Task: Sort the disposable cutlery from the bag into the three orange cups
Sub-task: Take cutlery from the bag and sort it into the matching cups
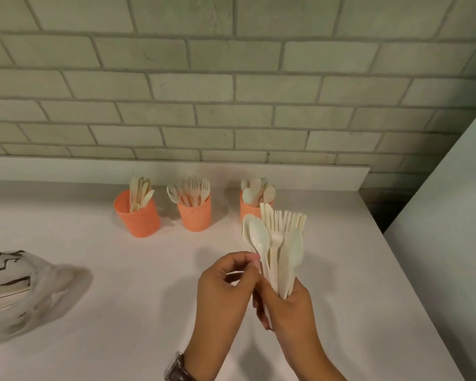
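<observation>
Right hand (pixel 289 306) upright, grip closed round cutlery bundle (pixel 280 243), left hand (pixel 226 284) against it, curled fingertips pinching the bundle

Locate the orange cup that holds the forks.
In the head view the fork cup stands at the back of the counter, below the brick wall, middle of three: the knife cup to its left, the spoon cup to its right.

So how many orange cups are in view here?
3, in a row at the back of the counter: the left cup with knives, the middle cup with forks, the right cup with spoons, partly hidden behind the held cutlery bundle.
</observation>
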`<state>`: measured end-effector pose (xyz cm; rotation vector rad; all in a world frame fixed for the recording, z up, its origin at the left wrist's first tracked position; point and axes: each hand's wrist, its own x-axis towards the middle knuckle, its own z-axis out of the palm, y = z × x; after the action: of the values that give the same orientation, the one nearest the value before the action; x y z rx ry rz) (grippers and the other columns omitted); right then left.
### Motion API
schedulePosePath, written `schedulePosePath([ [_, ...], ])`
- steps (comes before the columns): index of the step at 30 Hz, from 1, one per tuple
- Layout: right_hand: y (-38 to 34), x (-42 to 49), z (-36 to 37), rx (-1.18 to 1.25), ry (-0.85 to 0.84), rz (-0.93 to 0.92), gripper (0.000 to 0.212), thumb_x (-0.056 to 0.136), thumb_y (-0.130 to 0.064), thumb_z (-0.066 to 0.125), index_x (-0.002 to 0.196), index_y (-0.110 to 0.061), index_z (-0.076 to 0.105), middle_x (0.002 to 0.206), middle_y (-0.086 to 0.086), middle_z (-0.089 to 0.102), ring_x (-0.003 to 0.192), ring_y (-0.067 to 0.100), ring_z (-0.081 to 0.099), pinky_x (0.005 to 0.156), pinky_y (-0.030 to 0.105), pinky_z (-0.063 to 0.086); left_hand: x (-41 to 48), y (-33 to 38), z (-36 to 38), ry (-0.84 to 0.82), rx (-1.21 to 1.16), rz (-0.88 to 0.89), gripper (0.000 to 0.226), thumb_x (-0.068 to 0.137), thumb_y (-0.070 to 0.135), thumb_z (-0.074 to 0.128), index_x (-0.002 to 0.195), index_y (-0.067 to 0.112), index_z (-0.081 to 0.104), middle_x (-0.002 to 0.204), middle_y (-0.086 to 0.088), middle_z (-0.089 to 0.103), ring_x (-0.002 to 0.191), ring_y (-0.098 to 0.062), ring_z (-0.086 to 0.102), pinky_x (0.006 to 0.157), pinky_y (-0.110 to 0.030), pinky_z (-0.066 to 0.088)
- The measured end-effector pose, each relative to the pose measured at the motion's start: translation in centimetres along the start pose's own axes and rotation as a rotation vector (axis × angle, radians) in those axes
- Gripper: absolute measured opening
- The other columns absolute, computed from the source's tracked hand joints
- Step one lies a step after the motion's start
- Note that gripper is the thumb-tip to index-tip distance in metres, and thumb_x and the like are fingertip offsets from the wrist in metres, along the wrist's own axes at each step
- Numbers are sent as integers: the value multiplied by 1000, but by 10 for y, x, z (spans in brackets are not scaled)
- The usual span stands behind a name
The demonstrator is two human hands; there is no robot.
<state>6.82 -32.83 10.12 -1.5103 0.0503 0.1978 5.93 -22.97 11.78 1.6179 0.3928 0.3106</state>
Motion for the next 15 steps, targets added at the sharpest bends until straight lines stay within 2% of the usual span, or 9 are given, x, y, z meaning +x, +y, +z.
schedulePosePath([
  [2,3,3,-2,-40,13,-13,15,85,-9,64,72,-12,58,44,-1,52,35,12,42,35,21,34,2,0,1,5,32,-25,10,68,25,79,70,33,73,75,13,73,76,-10,70,71,-21,54],
  [3,4,4,-2,-71,10,-30,15,83,-6,65,73,-16,59,44,-3,54,35,9,43,36,20,35,4,1,1,7,45,-32,11,64,28,82,69,33,73,74,13,73,75,-9,70,70,-22,54],
  [5,6,6,-1,-118,-11,-56,19,77,-6,72,82,-21,62,49,-7,57,36,5,46,38,19,37,9,4,0,-12,29,-46,12,63,23,83,65,29,73,70,11,73,69,-6,69,62,-15,53],
  [7,3,8,-2,-100,-46,-42,26,73,-7,76,88,-21,62,52,-6,56,35,5,45,36,19,36,15,10,-2,-85,-65,-82,7,67,15,79,70,19,74,71,6,74,68,-5,69,61,-12,50],
  [9,-2,9,-5,5,-81,12,20,76,-9,75,84,-16,59,49,0,50,34,10,40,34,19,31,19,16,-7,-185,-145,-127,4,75,15,73,78,14,75,79,1,76,76,-8,70,70,-15,51],
  [12,-7,10,-8,174,-114,56,22,80,-31,67,84,-11,60,54,8,46,36,15,36,36,18,27,22,16,-12,-276,-192,-181,15,84,21,62,85,17,76,91,0,76,92,-13,69,88,-25,50],
  [15,-6,11,-6,246,-81,108,19,89,-29,59,82,-12,63,55,9,47,37,15,37,36,18,28,23,15,-12,-265,-197,-215,19,88,22,57,88,16,75,94,-1,75,95,-15,69,97,-32,48],
])
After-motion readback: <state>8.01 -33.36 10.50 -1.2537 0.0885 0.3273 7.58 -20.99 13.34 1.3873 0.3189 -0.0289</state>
